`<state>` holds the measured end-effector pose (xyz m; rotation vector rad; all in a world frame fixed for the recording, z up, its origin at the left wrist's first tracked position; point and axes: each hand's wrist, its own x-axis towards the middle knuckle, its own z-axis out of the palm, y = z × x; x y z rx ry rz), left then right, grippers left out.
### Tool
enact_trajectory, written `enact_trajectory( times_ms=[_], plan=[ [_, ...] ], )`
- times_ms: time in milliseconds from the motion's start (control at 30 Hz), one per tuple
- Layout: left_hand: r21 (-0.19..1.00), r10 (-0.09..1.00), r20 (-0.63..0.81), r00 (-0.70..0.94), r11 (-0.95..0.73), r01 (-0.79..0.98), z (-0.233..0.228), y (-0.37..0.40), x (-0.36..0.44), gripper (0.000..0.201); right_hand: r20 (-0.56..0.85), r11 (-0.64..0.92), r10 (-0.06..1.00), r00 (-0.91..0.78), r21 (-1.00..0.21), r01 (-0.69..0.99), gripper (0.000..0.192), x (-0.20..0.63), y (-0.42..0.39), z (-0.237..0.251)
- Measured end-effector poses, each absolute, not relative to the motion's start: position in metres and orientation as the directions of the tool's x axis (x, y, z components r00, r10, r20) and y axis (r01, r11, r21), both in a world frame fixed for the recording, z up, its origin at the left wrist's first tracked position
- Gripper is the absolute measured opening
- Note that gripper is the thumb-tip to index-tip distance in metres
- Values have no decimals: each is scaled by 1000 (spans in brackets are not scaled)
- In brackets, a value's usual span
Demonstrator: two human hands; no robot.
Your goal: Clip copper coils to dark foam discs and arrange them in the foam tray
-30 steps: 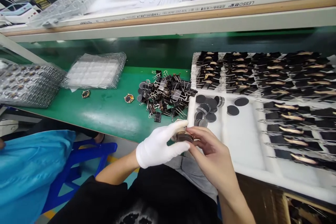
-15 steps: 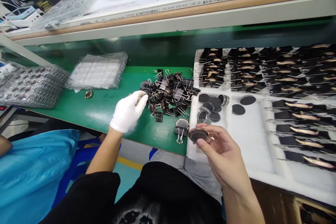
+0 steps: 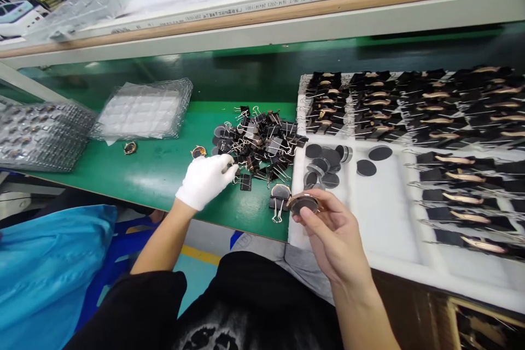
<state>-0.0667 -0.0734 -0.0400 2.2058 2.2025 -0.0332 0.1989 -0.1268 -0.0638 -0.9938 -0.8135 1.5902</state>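
Observation:
My right hand (image 3: 334, 229), ungloved, grips a round rose-gold watch case (image 3: 303, 205) with a dark disc in it; the thumb presses on the disc. My left hand (image 3: 207, 180), in a white glove, is at the left edge of a heap of black binder clips (image 3: 266, 139). Its thumb and fingers pinch a binder clip (image 3: 229, 165), mostly hidden by the glove. Just left of the held case, another binder clip (image 3: 279, 205) is clamped on a round piece. A second watch case (image 3: 199, 151) lies behind the gloved hand.
On the right, a white foam tray (image 3: 389, 229) holds loose dark discs (image 3: 328, 161) and rows of clipped pieces (image 3: 463, 175). Clear plastic trays (image 3: 139, 112) and a tray stack (image 3: 45, 136) stand left, near another case (image 3: 130, 147). A shelf edge (image 3: 262, 41) crosses behind. A person in blue (image 3: 53, 268) sits left.
My left hand has moved slightly right and down against the clips, its fingers closing. The right hand still holds the watch case, its thumb now further onto the disc. The view has shifted slightly.

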Motion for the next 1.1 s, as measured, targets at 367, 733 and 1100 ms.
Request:
enact_trajectory(
  times_ms=[367, 733, 1100],
  plan=[
    [685, 957, 117, -264, 114, 719, -31, -84, -73, 21, -161, -290, 939, -303, -844, -451, 18, 188, -126, -58],
    [765, 967, -28, 255, -143, 628, -5, -94, -5, 39, -183, -317, 931, -316, -834, -451, 28, 191, -116, -46],
    [504, 868, -13, 496, -423, 753, 3, -87, 4, 47, -148, -294, 901, -407, -900, -322, 22, 220, -115, -39]
  ],
)
